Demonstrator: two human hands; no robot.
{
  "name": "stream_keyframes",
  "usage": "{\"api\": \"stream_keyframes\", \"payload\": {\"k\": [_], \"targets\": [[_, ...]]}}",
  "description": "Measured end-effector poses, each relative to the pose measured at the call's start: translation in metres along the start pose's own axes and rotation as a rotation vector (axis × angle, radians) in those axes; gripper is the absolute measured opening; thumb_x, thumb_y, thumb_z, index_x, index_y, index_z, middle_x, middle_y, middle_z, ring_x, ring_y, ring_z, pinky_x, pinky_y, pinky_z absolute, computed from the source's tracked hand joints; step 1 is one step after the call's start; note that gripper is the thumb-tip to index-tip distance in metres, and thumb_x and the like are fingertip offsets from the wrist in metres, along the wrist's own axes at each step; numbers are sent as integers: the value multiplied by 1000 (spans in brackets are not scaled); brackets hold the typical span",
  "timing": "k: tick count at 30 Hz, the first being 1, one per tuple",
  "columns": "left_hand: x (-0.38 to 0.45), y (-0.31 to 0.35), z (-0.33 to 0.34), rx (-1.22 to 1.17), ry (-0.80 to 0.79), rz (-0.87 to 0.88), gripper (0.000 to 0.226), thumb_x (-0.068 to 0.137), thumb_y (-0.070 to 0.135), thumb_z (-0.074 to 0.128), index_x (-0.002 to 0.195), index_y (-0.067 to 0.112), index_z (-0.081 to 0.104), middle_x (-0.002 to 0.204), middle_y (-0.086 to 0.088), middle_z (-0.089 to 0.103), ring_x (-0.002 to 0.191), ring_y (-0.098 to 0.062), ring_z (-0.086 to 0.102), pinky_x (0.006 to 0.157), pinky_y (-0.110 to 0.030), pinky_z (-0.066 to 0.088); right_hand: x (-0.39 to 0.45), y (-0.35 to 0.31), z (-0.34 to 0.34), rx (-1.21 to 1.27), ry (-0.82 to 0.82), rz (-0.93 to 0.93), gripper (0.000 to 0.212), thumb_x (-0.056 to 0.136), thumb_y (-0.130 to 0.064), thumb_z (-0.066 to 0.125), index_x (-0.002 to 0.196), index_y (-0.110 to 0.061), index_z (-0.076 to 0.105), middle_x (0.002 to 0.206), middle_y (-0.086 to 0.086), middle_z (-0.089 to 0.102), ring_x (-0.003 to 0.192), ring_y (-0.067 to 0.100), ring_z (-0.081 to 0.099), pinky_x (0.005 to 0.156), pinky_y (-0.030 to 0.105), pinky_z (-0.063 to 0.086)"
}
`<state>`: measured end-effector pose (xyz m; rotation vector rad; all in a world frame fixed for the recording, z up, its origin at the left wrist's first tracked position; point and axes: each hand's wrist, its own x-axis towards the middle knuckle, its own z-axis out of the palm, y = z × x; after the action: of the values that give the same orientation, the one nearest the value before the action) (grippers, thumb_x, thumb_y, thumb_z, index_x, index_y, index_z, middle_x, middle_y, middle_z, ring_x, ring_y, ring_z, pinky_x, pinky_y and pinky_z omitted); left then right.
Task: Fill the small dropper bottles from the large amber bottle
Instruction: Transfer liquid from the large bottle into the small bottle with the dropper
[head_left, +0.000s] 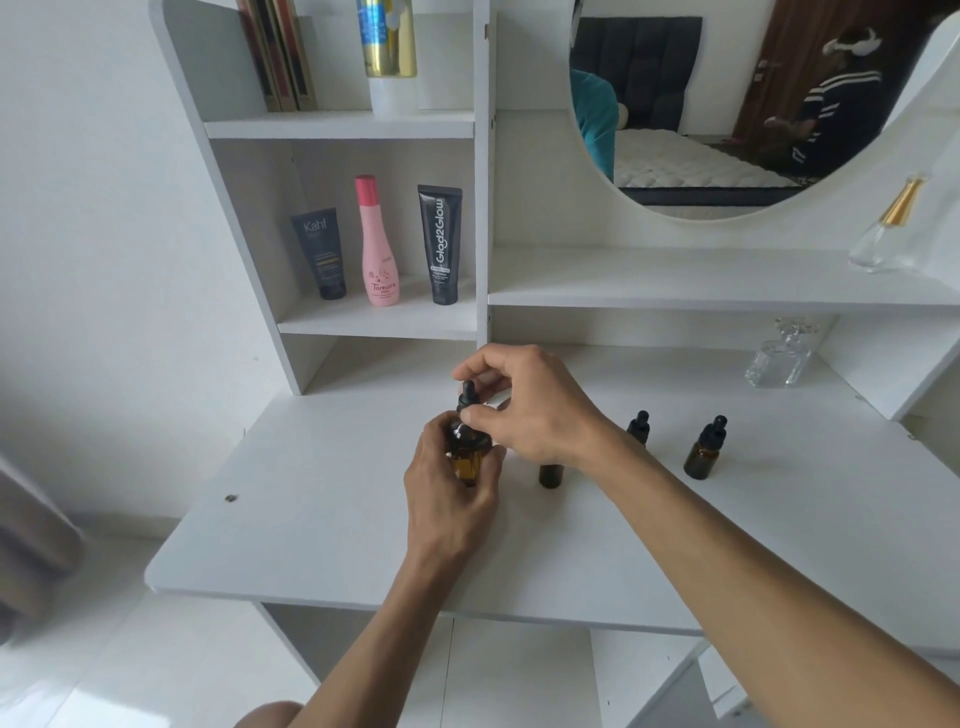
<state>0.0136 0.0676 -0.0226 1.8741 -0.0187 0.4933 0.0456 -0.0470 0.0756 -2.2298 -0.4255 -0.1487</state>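
My left hand (451, 493) grips the large amber bottle (467, 460) by its body, just above the white desk (322, 519). My right hand (524, 405) pinches the bottle's black dropper cap (469, 397) from above. Three small amber dropper bottles stand to the right: one (550, 475) mostly hidden under my right wrist, one (639, 427) behind my forearm, and one (704, 451) in plain sight with its black dropper cap on.
Two tubes and a pink bottle (378, 244) stand on the shelf behind. A clear glass bottle (779, 358) stands at the back right of the desk, another glass bottle (888, 228) on the ledge above. A round mirror (727, 104) hangs behind.
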Motion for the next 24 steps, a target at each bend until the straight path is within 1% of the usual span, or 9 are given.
{"api": "stream_keyframes", "payload": {"k": [3, 6, 10, 13, 17, 19, 21, 23, 24], "targets": [[0, -1, 0, -5, -4, -3, 34, 87, 17, 73, 112, 30, 53, 96, 17, 66, 89, 5, 63, 72, -7, 46, -2, -2, 0, -6, -7, -1, 35, 77, -20, 83, 108, -22, 70, 98, -7, 71, 91, 6, 66, 75, 15, 50], [0, -1, 0, -2, -4, 1, 33, 87, 17, 73, 109, 31, 53, 96, 16, 66, 89, 5, 63, 73, -8, 46, -3, -2, 2, -11, 31, -2, 31, 74, -27, 88, 100, -18, 72, 91, -4, 72, 86, 9, 67, 75, 18, 53], [0, -2, 0, -6, 3, 7, 35, 87, 19, 73, 112, 32, 52, 97, 16, 66, 91, 3, 64, 74, -8, 47, -2, 0, 1, 0, 36, -3, 21, 78, -19, 84, 96, -17, 73, 86, -6, 73, 85, 9, 68, 73, 17, 53], [-1, -3, 1, -13, 7, 6, 36, 87, 21, 74, 113, 33, 52, 99, 16, 67, 91, 2, 64, 76, -12, 49, -1, -1, -1, 1, 10, -11, 20, 82, -14, 80, 101, -16, 74, 89, -5, 74, 86, 9, 68, 78, 20, 54], [-1, -3, 1, -14, 10, 10, 38, 86, 20, 74, 113, 35, 52, 99, 16, 67, 91, 2, 64, 76, -11, 49, -2, -1, -1, 28, -22, -7, 23, 86, -7, 73, 108, -15, 73, 95, -3, 75, 91, 9, 70, 86, 22, 56], [0, -3, 1, -13, 7, 8, 36, 86, 20, 74, 113, 33, 53, 99, 17, 67, 91, 2, 64, 75, -10, 47, -3, -1, 0, 58, -14, 3, 27, 85, -12, 75, 112, -17, 71, 101, -3, 74, 93, 8, 69, 87, 21, 56], [0, -4, 2, -5, 5, 3, 32, 86, 21, 74, 111, 29, 55, 98, 17, 66, 90, 1, 64, 74, -10, 47, -3, -1, 0, 53, 5, 18, 35, 80, -24, 83, 112, -18, 70, 99, -5, 71, 88, 7, 68, 81, 17, 55], [0, -5, 2, -1, 7, -3, 29, 86, 21, 74, 108, 28, 56, 97, 17, 66, 89, 1, 65, 73, -12, 48, -3, -1, 1, 16, 27, 26, 38, 74, -32, 88, 105, -18, 72, 91, -7, 69, 82, 7, 67, 74, 15, 52], [0, -5, 2, 1, 7, -4, 30, 86, 21, 74, 109, 27, 55, 97, 17, 66, 89, 2, 64, 73, -11, 48, -2, -1, 1, 7, 32, 25, 35, 74, -31, 89, 101, -17, 73, 88, -6, 70, 81, 9, 67, 73, 16, 52]]}}
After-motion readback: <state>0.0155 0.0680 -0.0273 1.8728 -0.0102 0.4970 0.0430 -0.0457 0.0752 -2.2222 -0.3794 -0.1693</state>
